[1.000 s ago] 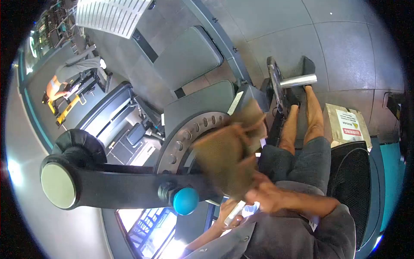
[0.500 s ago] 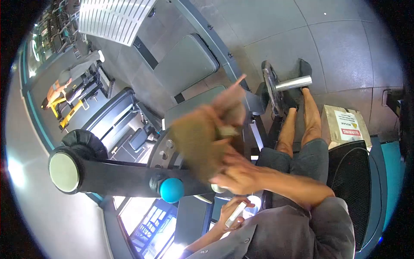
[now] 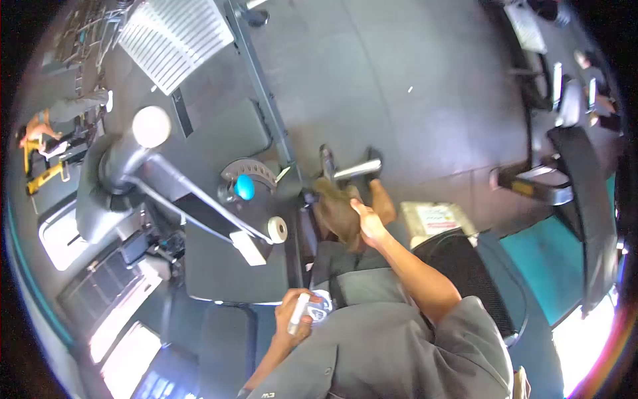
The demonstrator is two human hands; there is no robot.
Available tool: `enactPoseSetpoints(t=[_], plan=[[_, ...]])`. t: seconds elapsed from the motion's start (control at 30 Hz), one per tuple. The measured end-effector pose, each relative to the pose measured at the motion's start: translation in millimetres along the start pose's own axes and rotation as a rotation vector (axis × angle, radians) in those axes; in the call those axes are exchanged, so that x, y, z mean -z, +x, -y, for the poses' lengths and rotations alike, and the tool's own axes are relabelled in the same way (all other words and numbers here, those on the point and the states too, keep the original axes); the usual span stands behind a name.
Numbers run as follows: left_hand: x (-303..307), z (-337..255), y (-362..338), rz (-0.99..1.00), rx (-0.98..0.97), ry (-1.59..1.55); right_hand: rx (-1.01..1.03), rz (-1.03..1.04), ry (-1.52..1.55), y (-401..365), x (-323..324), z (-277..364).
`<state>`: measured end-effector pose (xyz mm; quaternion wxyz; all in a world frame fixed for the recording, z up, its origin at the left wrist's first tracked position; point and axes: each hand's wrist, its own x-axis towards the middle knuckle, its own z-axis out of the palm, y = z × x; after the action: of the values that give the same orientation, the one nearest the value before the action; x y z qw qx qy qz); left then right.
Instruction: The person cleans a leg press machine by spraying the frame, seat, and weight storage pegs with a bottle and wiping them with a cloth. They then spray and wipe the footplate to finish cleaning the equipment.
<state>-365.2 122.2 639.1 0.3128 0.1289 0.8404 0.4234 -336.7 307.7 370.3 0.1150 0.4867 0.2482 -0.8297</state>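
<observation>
My right hand (image 3: 367, 223) is closed on a brown cloth (image 3: 337, 211), which hangs blurred beside the gym machine's frame, above my legs. Lower down, close to my shirt, my left hand (image 3: 292, 318) grips what looks like a spray bottle (image 3: 320, 306) with a long white head and a pale body with dark print. Left of the cloth is the machine, with a blue ball knob (image 3: 244, 187), a curved plate with holes (image 3: 256, 167) and a round white-ended part (image 3: 278, 229).
A metal bar (image 3: 359, 169) sticks out near my foot. A cardboard box (image 3: 437, 223) with a warning label and a black mesh-like object (image 3: 465, 276) are at my right. At far left a person (image 3: 41, 130) is by yellow-framed equipment. A slatted white panel (image 3: 176, 41) stands at upper left.
My right hand and the cloth have come down from in front of the machine arm toward my legs. The camera view has turned, showing more floor and equipment on the right. My left hand keeps its hold.
</observation>
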Motion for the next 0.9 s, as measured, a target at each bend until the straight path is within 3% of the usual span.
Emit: enactPoseSetpoints(t=[0.03, 0.1, 0.17, 0.23, 0.33, 0.43, 0.57, 0.7, 0.8, 0.9], plan=[[2.0, -5.4, -3.9, -0.038, -0.034, -0.014, 0.049, -0.02, 0.005, -29.3, 0.7, 43.7], [9.4, -12.2, -12.5, -0.07, -0.124, -0.041, 0.159, -0.144, -0.732, -47.3, 49.5, 91.0], [15.1, -20.6, -15.8, -0.098, -0.215, -0.102, 0.547, -0.336, -0.781, -71.8, 59.2, 125.4], [19.8, -25.4, -16.5, -0.137, -0.335, -0.125, 0.703, -0.388, -0.96, -105.3, 61.7, 172.0], [25.7, -34.2, -15.1, -0.174, -0.442, -0.176, 0.764, -0.505, -0.944, -155.9, 37.5, 228.4], [24.4, -35.4, -5.4, -0.163, -0.557, -0.203, 0.894, -0.22, -0.537, -216.6, -11.4, 263.4], [24.8, -52.6, 12.9, -0.137, -0.636, -0.186, 1.099, 0.061, -0.662, -288.3, -64.4, 304.3], [18.0, -71.2, 38.6, -0.15, -0.648, -0.176, 1.238, -0.097, -0.95, -319.5, -88.4, 345.1], [7.7, -97.7, 64.4, -0.168, -0.603, -0.132, 1.106, 0.083, -0.838, -312.5, -89.5, 374.2], [-17.9, -117.8, 112.2, -0.162, -0.604, -0.141, 1.046, 0.169, -0.933, -300.8, -95.5, 410.9]])
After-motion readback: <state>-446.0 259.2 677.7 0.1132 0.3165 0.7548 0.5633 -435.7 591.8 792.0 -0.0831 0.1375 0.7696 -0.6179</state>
